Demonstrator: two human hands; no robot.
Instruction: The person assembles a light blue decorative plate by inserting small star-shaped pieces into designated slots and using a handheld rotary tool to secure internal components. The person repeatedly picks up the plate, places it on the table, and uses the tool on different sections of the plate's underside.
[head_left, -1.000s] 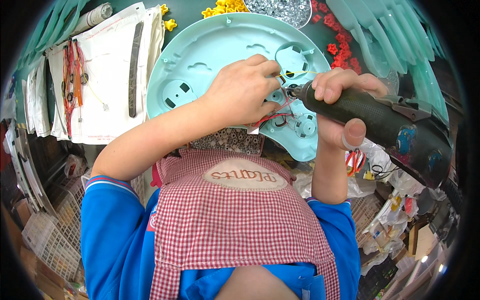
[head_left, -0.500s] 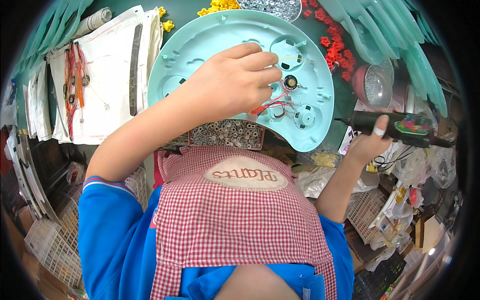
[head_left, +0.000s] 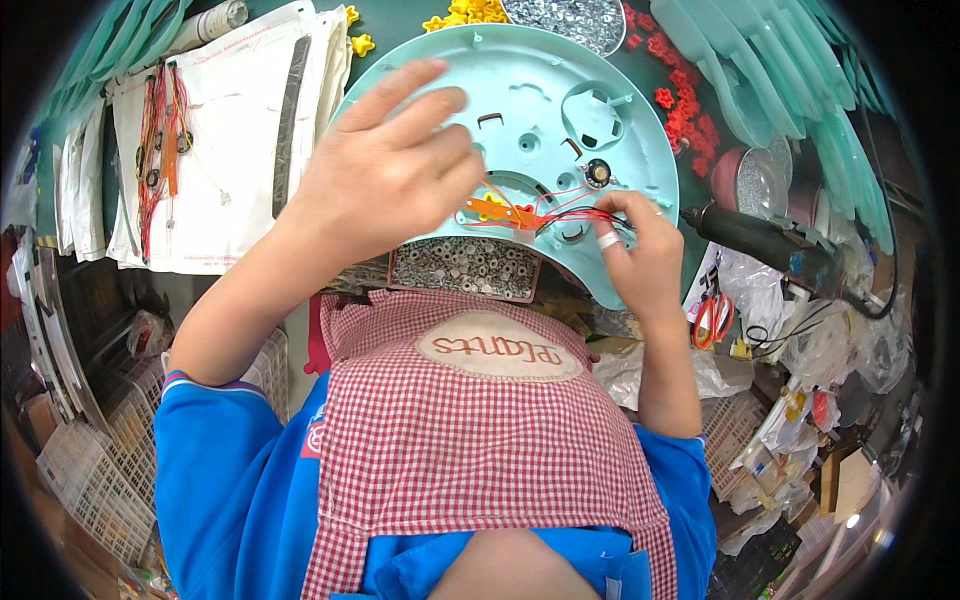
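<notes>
Cluttered bench: open left hand hides part of turquoise housing; right hand pinches red wires.

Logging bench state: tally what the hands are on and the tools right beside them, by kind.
Teal round housing: 1
Orange circuit strip: 1
Red-black wire bundle: 1
Powered screwdriver: 1
Tray of screws: 1
Orange-handled scissors: 1
Total: 6

The pale turquoise round plastic housing lies inner side up before me; red and black wires and an orange part sit near its centre.
</notes>
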